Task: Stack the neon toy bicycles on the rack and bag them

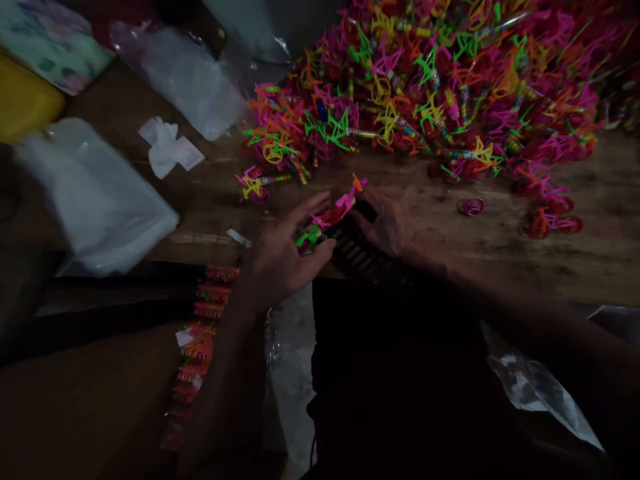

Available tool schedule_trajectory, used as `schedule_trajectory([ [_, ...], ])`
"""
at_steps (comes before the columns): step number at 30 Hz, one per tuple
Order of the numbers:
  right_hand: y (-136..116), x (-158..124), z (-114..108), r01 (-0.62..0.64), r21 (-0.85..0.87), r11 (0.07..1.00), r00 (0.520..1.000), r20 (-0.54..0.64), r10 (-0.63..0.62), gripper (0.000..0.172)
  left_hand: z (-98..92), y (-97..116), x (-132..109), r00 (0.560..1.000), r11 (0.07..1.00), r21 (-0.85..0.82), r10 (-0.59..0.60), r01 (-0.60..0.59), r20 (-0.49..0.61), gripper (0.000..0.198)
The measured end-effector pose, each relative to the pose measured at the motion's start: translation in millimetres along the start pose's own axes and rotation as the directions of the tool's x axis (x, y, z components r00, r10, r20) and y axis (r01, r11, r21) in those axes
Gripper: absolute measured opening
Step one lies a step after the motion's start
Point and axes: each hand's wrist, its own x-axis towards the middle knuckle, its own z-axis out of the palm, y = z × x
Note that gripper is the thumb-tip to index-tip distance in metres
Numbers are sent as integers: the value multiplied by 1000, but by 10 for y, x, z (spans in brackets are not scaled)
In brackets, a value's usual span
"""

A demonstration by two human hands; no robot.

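Small plastic toy bicycles in pink, red and orange (341,205) lie between my two hands, above a dark slotted tray (357,252). My left hand (285,250) curves around their left end, thumb and fingers on either side of a green toy piece (309,236). At the other end, my right hand (387,223) has its fingers bent in at the orange and pink tip. Its thumb side is by the tray's edge. Dim light and blur hide the exact finger contact.
A large heap of bright toy bicycles (425,87) covers the back of the wooden table (450,260). Clear plastic bags (110,200) lie at left, near crumpled white paper (167,147). A purple ring (473,207) lies at right. Packed rows of toys (205,333) hang below left.
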Motion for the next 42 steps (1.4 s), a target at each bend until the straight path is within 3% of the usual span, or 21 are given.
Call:
schedule_trajectory([
  [7,6,-67,23,49,-18,999,997,-55,-50,19,257,128,179,974,969,179,-140,171,-177,24],
  [11,-72,69,-250,188,-13,982,974,128,-185,22,139,44,-102,956,964,160,-170,212,-241,22],
  [14,-215,368,-345,207,-107,972,967,172,-187,21,-1,-65,-435,902,946,129,-233,296,-363,24],
  [17,-442,711,-88,255,-238,937,955,211,-207,22,-172,-144,-718,809,899,109,-321,424,-493,22],
  [21,-760,1022,510,340,-421,841,899,408,-160,34,-414,-214,-953,668,810,75,-423,582,-612,22],
  [24,-886,1076,699,335,-511,791,879,471,-68,41,-493,-265,-1052,617,768,66,-457,637,-641,23],
  [27,-838,959,536,344,-511,788,870,489,-63,39,-451,-284,-1068,643,808,45,-432,587,-633,23],
  [30,-644,710,172,287,-487,825,925,365,-106,31,-352,-249,-950,674,848,23,-405,530,-618,22],
  [33,-405,429,-192,233,-421,876,968,184,-169,23,-230,-176,-674,703,875,43,-357,482,-615,20],
  [37,-221,152,-533,199,-333,922,979,36,-199,23,20,-30,-164,773,922,110,-243,372,-586,18],
  [42,-333,-131,-675,136,-183,974,981,-116,-158,21,410,98,291,759,887,133,-291,442,-583,17],
])
